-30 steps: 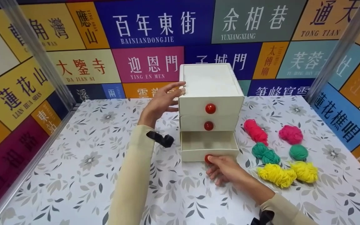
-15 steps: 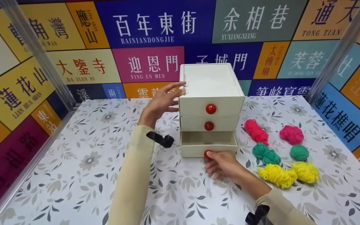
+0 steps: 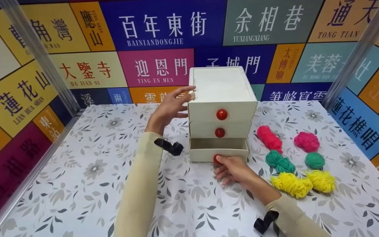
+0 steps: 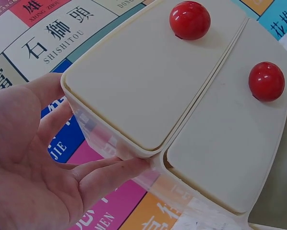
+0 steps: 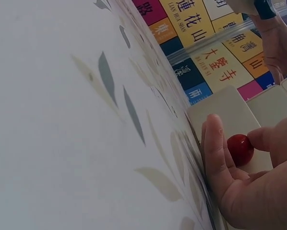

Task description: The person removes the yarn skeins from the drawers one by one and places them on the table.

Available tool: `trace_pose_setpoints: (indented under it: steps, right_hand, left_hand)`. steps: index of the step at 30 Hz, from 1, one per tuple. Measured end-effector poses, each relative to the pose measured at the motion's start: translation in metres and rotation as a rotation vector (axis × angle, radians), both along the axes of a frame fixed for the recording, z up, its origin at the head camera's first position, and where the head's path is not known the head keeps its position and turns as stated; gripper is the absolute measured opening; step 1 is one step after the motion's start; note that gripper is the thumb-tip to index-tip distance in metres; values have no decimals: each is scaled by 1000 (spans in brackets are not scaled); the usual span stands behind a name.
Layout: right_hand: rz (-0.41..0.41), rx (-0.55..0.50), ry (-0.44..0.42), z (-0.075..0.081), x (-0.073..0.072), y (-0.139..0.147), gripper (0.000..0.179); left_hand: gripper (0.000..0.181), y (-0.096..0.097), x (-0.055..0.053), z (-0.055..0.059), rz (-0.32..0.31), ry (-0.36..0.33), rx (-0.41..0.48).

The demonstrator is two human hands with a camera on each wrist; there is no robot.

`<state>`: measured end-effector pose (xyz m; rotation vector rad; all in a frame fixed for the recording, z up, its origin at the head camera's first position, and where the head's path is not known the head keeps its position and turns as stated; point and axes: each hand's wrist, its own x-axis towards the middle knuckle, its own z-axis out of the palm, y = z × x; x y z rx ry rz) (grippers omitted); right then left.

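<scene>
A small white drawer cabinet [image 3: 222, 84] with three stacked drawers stands upright on the table, each drawer with a round red knob. The bottom drawer [image 3: 201, 155] sticks out partway, and the inside that shows is bare. My right hand [image 3: 237, 169] pinches its red knob [image 5: 240, 150] between thumb and fingers. On the cabinet's left side my left hand [image 3: 169, 107] rests with spread fingers at the upper edge. In the left wrist view, its fingers [image 4: 114, 175] lie along the see-through side wall, beside the two upper drawers, which are closed.
To the right of the cabinet lie several yarn bundles: red [image 3: 269, 138], pink [image 3: 306, 142], green [image 3: 280, 161] with a green ball [image 3: 315, 160], and yellow [image 3: 291, 184]. Behind the flower-patterned tabletop [image 3: 77, 184] rises a colourful sign-covered wall [image 3: 173, 24].
The bottom drawer has slid further into the cabinet, away from me, with my right hand moving along at its knob. My left hand has stayed in place.
</scene>
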<state>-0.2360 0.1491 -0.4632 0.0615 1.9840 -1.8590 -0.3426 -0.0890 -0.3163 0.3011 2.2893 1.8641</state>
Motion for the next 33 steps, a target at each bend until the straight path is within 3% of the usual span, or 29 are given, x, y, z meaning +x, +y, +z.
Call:
trace_pose_setpoints:
  steps: [16,25,33]
  right_hand:
    - [-51,33,-9,-1,-15,-2,39]
    - [-73,-6,-20,-3,-25,-5,38]
    - [-54,6,-15,1,-34,-2,39]
  left_hand:
    - [41,0,1,0,-10,-4,-3]
    - [43,1,0,-2,-17,-9,5]
    - [43,1,0,0,-17,-5,14]
